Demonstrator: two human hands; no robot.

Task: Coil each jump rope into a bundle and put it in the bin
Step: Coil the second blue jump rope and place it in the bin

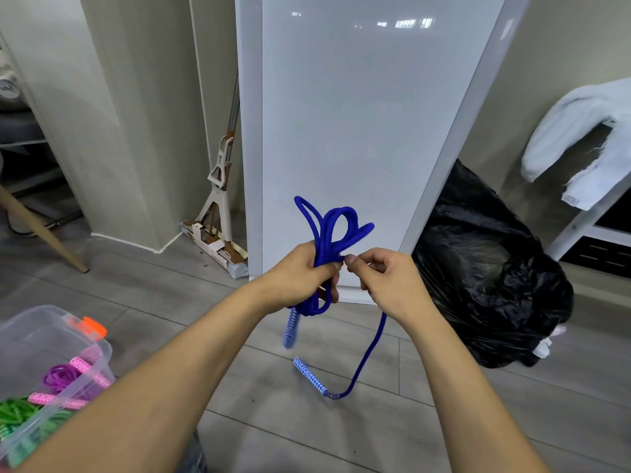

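At the lower left of the frame, nearest the camera, a clear plastic bin (41,332) with an orange latch sits on the wooden floor (341,438). It holds a coiled purple rope (61,377) with pink handles and a green rope (15,413) beside it.

Both forearms reach from the bottom edge toward the centre. The left hand (300,271) has its fingers curled tight around the middle of the blue rope (327,230), which is gathered into several loops. The loops stand up above the fist, and shorter loops hang below it. One patterned blue handle (292,331) dangles under this hand, blurred. The right hand (386,281) is just beside the left, pinching a strand of the same rope between thumb and forefinger, right against the bundle. From there a loose length drops past the right wrist to the second handle (309,375), which lies on the floor below the hands and well apart from the bin.

Behind the hands a tall white panel (358,131) stands upright. A mop (218,199) leans to its left, and a full black bag (485,268) sits to its right. At the upper right a white towel (580,131) drapes over a rack.
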